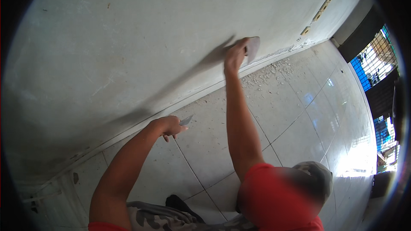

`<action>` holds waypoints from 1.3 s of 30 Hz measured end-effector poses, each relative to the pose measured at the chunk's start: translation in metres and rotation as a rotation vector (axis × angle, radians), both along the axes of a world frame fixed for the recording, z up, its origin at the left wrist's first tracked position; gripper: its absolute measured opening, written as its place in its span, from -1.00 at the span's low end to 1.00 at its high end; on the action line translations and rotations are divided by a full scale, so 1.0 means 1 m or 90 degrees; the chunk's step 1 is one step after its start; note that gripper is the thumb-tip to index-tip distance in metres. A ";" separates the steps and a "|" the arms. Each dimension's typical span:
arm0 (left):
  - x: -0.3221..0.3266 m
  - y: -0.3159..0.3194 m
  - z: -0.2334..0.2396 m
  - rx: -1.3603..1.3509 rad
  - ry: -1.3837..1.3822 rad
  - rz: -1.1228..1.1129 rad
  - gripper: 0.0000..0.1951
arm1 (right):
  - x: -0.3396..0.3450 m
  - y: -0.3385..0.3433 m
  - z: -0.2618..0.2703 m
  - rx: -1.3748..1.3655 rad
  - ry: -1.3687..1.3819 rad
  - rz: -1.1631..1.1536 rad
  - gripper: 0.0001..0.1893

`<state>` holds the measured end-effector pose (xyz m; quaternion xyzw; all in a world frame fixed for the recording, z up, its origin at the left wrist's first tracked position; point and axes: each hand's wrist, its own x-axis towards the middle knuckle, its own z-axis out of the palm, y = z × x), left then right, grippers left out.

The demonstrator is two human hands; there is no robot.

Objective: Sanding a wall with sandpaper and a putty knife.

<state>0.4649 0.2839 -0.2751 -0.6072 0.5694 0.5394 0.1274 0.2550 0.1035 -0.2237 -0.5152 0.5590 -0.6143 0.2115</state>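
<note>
My right hand (236, 56) holds a thin, pinkish-grey flat sheet (254, 48), which looks like sandpaper, against the pale plastered wall (160, 38) just above the tiled skirting (212, 86). The fingers partly hide it. Lower and to the left, my left hand (170, 126) grips a small metal scraper, perhaps a putty knife; its blade (187, 120) points away to the right and its handle is hidden in the palm. That hand hovers over the floor near the skirting, and the blade appears free of the wall.
Paint flakes (273, 73) litter the tiled floor (208, 141) along the wall beyond my right arm. Peeling paint (282, 51) edges the wall's foot. A row of several cream wall sockets (324, 6) runs up the wall. Mesh-covered windows (379, 57) stand at the far right.
</note>
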 end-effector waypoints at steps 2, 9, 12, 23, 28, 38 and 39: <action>0.010 0.005 0.000 0.016 0.003 -0.014 -0.36 | 0.002 0.002 0.023 0.131 -0.117 0.016 -0.28; 0.008 -0.027 0.067 -0.163 0.020 0.062 -0.58 | 0.086 0.087 0.002 -0.190 0.175 0.160 -0.45; -0.026 -0.013 0.139 -0.273 0.063 0.088 -0.65 | 0.030 0.033 -0.006 -0.057 0.058 0.011 -0.44; -0.039 0.013 0.296 -0.794 -0.531 -0.072 -0.67 | 0.070 0.058 0.032 0.128 0.016 0.111 -0.36; -0.067 -0.042 0.244 -0.741 -0.500 -0.068 -0.76 | 0.055 0.025 0.010 0.100 -0.322 -0.118 -0.28; -0.107 -0.051 0.266 -0.757 -0.518 -0.057 -0.75 | 0.041 0.040 -0.038 0.209 -0.383 -0.087 -0.26; -0.109 -0.052 0.264 -0.776 -0.529 -0.057 -0.75 | 0.055 0.044 -0.024 0.199 -0.391 -0.117 -0.27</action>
